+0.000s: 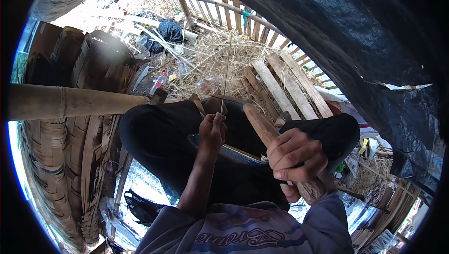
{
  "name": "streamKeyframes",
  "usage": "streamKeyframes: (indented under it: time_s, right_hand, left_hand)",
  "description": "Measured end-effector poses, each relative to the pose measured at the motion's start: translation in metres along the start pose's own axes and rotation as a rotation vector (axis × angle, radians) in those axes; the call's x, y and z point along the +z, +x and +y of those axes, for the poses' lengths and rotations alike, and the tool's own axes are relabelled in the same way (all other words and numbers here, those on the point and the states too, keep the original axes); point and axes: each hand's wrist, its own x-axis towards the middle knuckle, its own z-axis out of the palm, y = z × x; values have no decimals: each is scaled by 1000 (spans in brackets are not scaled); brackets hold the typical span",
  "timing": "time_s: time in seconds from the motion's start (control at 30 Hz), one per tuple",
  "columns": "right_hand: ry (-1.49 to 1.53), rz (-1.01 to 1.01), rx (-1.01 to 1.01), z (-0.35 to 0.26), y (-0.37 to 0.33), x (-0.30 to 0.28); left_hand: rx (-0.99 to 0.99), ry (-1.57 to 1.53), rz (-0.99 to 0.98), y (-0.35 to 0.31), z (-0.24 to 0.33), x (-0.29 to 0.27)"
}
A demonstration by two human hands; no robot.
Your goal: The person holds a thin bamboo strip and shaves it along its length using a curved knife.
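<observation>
Between the fingers of my left hand a thin bamboo strip stands up, pointing away from me. My right hand is closed round the thick wooden handle of a curved-blade knife. Its dark blade reaches left and meets or crosses the strip just above my left hand; whether they touch I cannot tell. Both hands are over my lap, between my bent knees in dark trousers.
A thick bamboo pole juts in from the left, above woven bamboo panels. Ahead lie dry straw, a plastic bottle and a slatted wooden pallet. Black plastic sheeting hangs on the right, near a bamboo fence.
</observation>
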Motion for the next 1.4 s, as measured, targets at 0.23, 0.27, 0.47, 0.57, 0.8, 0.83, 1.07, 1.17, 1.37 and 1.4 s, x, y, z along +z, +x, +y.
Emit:
streamKeyframes:
  time_s: [0.23,0.27,0.47,0.57,0.8,0.83,1.07,1.17,1.37,1.4]
  right_hand:
    - [-56,-122,-21,9,-8,18]
    - [-56,-134,-10,8,-6,16]
    - [-50,-176,12,5,-5,15]
    - [9,-117,69,-3,2,0]
    - [57,-13,10,3,-9,9]
    - [54,-12,10,3,-9,12]
    - [135,-77,27,-14,-5,15]
    - [130,22,25,-1,-10,10]
    - [117,-114,-12,-10,-6,19]
    - [136,-87,-4,-14,-6,16]
  left_hand:
    - [41,192,115,7,-7,-7]
    - [56,260,126,8,-9,-7]
    - [115,231,112,11,-21,-9]
    - [39,217,22,6,-25,-4]
    - [32,160,61,7,-18,-3]
    - [43,183,54,8,-19,-4]
    - [5,222,6,6,-15,-4]
    - [19,171,73,11,-17,-4]
    - [-21,84,1,3,-7,0]
    - [-23,85,-4,3,-7,0]
